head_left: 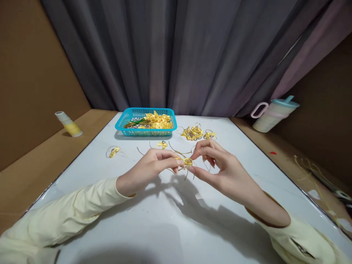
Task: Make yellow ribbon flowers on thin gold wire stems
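Note:
Between my two hands, above the white table, is a small yellow ribbon bow (188,161) with thin gold cord ends sticking out. My left hand (158,161) pinches its left side between thumb and fingers. From the right, the thumb and forefinger of my right hand (220,165) close on the other edge of the bow; the remaining fingers are curled. Just beyond lies another yellow bow (162,145) with a silvery piece on it, and loose gold cords (178,151) lie close by. A further bow with a cord loop (113,151) rests to the left.
A blue basket (145,132) at the back holds yellow bows and a bundle of gold cords. Right of it is a pile of corded bows (196,132). A glue bottle (68,124) stands left, a lidded cup (275,114) right; scissors (342,196) and cord scraps lie at far right.

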Demonstrator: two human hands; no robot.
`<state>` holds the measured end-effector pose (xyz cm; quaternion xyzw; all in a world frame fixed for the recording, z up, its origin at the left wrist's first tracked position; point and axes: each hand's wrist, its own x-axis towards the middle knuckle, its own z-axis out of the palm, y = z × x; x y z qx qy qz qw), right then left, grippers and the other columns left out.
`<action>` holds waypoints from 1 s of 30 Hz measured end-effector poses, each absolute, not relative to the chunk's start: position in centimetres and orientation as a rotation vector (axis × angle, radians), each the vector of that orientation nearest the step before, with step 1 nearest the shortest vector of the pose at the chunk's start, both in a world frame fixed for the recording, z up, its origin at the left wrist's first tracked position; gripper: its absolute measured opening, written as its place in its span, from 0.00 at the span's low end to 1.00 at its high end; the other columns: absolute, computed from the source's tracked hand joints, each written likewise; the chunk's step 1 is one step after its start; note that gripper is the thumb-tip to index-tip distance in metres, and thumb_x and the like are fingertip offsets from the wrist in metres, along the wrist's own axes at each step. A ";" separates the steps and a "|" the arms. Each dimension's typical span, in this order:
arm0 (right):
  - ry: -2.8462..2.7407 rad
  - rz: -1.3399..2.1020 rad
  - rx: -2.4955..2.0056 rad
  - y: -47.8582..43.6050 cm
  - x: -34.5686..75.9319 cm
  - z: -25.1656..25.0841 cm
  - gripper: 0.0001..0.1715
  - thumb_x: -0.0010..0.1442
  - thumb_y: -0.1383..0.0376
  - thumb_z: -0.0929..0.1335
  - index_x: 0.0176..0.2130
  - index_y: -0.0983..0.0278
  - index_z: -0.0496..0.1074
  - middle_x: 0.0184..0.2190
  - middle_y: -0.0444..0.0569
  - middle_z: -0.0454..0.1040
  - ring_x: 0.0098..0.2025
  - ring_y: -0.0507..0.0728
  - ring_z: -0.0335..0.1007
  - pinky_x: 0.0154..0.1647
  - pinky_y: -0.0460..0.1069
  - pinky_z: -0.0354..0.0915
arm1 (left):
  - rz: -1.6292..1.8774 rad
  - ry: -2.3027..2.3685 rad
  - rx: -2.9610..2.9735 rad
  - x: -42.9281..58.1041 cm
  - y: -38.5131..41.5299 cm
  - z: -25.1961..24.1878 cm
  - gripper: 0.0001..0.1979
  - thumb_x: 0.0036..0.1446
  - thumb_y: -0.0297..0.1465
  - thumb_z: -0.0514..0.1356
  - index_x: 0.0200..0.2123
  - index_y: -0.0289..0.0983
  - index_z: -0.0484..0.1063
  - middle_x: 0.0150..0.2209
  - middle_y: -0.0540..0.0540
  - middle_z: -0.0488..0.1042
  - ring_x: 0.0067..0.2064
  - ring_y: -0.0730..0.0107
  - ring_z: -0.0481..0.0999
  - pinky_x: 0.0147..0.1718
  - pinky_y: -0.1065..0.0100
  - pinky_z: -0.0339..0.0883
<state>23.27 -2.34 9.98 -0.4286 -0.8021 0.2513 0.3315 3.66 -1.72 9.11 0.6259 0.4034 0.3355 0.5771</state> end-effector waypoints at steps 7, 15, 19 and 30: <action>-2.006 0.975 -1.095 -1.8 23.0 9.5 0.03 0.56 0.66 0.66 0.31 0.62 0.69 0.36 0.46 0.64 0.34 0.53 0.58 0.32 0.49 0.55 | 0.786 0.968 1.528 3.7 -1.7 9.1 0.12 0.55 0.34 0.58 0.22 0.35 0.70 0.25 0.51 0.70 0.32 0.71 0.67 0.35 0.69 0.58; -1.927 1.249 -1.069 -1.7 22.8 10.1 0.02 0.49 0.67 0.66 0.26 0.64 0.67 0.35 0.48 0.61 0.36 0.55 0.58 0.36 0.50 0.57 | 0.828 1.012 1.704 3.7 -1.9 9.0 0.10 0.56 0.34 0.59 0.25 0.36 0.74 0.25 0.51 0.73 0.31 0.72 0.69 0.34 0.71 0.60; -1.970 1.239 -1.092 -1.6 22.9 10.2 0.03 0.47 0.66 0.66 0.25 0.63 0.66 0.34 0.47 0.62 0.35 0.55 0.56 0.35 0.50 0.55 | 0.841 1.034 1.787 3.7 -2.1 9.1 0.09 0.55 0.32 0.58 0.25 0.36 0.73 0.24 0.52 0.73 0.30 0.73 0.69 0.33 0.71 0.61; -2.064 0.942 -1.064 -1.9 23.1 9.7 0.04 0.55 0.65 0.67 0.30 0.62 0.66 0.32 0.46 0.64 0.35 0.54 0.57 0.34 0.49 0.54 | 0.944 1.094 1.899 3.7 -2.1 8.9 0.08 0.55 0.31 0.59 0.26 0.37 0.73 0.26 0.51 0.74 0.30 0.71 0.70 0.33 0.69 0.60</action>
